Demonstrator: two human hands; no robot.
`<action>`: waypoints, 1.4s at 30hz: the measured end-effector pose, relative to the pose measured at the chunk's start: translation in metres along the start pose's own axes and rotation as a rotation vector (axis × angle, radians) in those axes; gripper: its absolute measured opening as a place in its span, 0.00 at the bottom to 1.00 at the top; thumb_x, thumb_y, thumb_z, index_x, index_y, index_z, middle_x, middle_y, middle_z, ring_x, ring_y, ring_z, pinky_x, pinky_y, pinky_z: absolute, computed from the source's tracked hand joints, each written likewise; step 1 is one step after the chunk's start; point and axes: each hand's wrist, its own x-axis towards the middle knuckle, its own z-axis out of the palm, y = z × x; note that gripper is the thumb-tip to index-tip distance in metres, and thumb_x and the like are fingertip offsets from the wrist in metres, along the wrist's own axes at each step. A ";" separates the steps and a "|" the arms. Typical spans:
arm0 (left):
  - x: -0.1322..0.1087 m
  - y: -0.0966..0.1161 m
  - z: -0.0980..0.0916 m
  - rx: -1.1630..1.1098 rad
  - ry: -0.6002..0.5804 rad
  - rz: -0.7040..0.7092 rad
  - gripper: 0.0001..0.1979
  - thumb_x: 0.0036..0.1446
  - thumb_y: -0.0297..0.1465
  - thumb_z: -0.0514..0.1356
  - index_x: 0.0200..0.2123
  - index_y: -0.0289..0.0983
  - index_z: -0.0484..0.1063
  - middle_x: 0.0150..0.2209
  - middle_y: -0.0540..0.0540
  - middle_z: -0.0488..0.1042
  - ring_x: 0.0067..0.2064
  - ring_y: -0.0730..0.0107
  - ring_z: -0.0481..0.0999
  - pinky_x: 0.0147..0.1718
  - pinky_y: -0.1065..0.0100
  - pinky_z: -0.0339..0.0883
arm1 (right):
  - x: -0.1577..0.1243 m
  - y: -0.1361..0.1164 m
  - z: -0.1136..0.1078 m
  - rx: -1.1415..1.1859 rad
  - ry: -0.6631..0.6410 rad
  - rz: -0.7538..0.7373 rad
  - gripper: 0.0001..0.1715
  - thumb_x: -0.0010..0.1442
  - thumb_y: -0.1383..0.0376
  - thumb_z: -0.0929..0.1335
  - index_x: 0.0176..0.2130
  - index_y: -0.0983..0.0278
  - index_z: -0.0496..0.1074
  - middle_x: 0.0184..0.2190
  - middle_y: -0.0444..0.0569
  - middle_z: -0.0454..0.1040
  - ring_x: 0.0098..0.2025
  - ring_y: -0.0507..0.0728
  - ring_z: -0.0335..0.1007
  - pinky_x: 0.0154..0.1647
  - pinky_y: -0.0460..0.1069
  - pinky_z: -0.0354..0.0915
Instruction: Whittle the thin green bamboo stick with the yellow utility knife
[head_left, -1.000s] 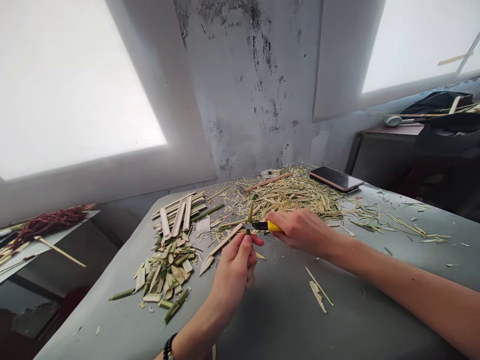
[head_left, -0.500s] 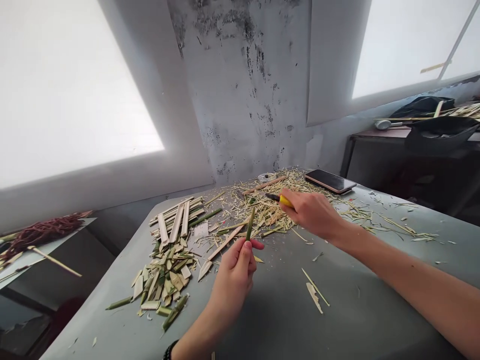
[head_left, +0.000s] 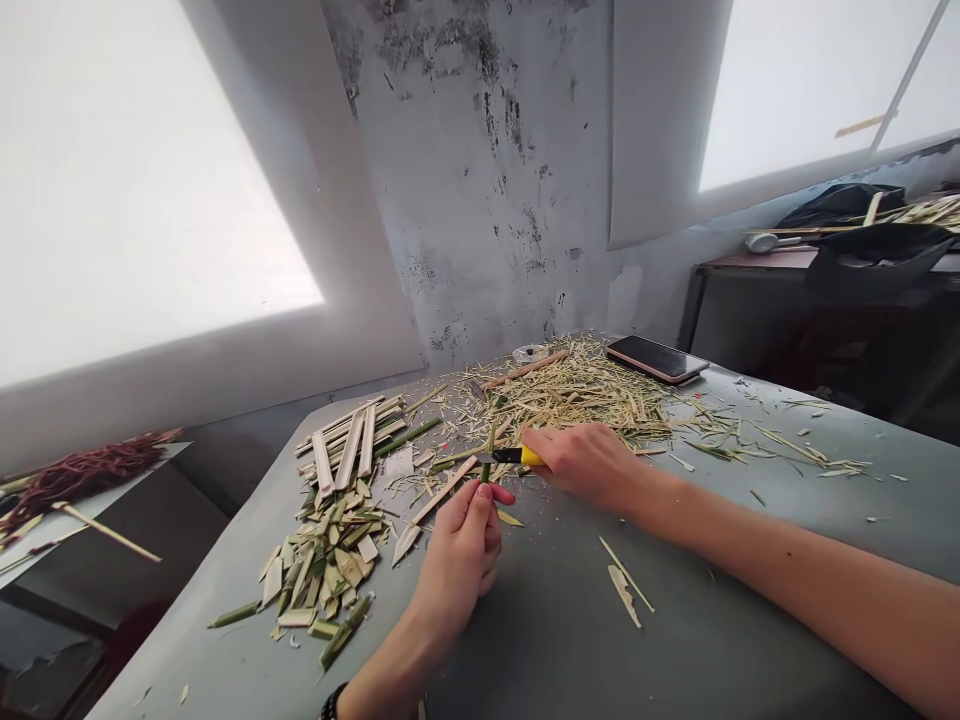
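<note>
My left hand (head_left: 466, 530) is closed around the lower end of a short green bamboo strip (head_left: 489, 450), which points up and away from me. In my right hand (head_left: 577, 455) is a utility knife (head_left: 531, 457) with a yellow and black handle, its blade end pointing left against the bamboo strip. Behind both hands spreads a heap of thin bamboo shavings (head_left: 592, 400). A flat pale stick with a pointed end (head_left: 442, 497) lies just left of my left hand.
On the table's left are a pile of short bamboo pieces (head_left: 330, 570) and longer split strips (head_left: 349, 450). A phone (head_left: 656, 358) lies at the back right. Brown cord (head_left: 82, 480) rests on a side table, and a black cap (head_left: 877, 260) on another at right.
My right hand has brought the knife down and left, from apart to touching the bamboo strip. My left hand keeps its hold, almost in the same place.
</note>
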 end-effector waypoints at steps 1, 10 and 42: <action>0.000 0.001 0.000 0.003 0.003 0.004 0.24 0.60 0.54 0.59 0.38 0.37 0.69 0.21 0.61 0.49 0.19 0.82 0.40 0.15 0.76 0.36 | 0.001 0.000 0.000 -0.007 -0.001 0.009 0.07 0.68 0.64 0.66 0.45 0.63 0.70 0.37 0.49 0.80 0.34 0.58 0.78 0.25 0.50 0.39; -0.021 -0.001 0.025 0.035 -0.182 -0.009 0.30 0.57 0.60 0.60 0.39 0.36 0.72 0.20 0.59 0.51 0.18 0.81 0.42 0.16 0.73 0.38 | 0.010 0.070 -0.010 -0.176 0.079 0.523 0.12 0.72 0.61 0.61 0.47 0.64 0.69 0.30 0.54 0.79 0.31 0.61 0.77 0.25 0.48 0.45; 0.011 0.008 0.000 0.085 0.081 0.005 0.26 0.56 0.57 0.62 0.35 0.39 0.65 0.21 0.62 0.48 0.19 0.84 0.37 0.15 0.79 0.35 | 0.020 0.013 -0.012 -0.009 -0.009 0.102 0.14 0.72 0.66 0.58 0.49 0.65 0.71 0.40 0.57 0.81 0.38 0.62 0.80 0.30 0.47 0.59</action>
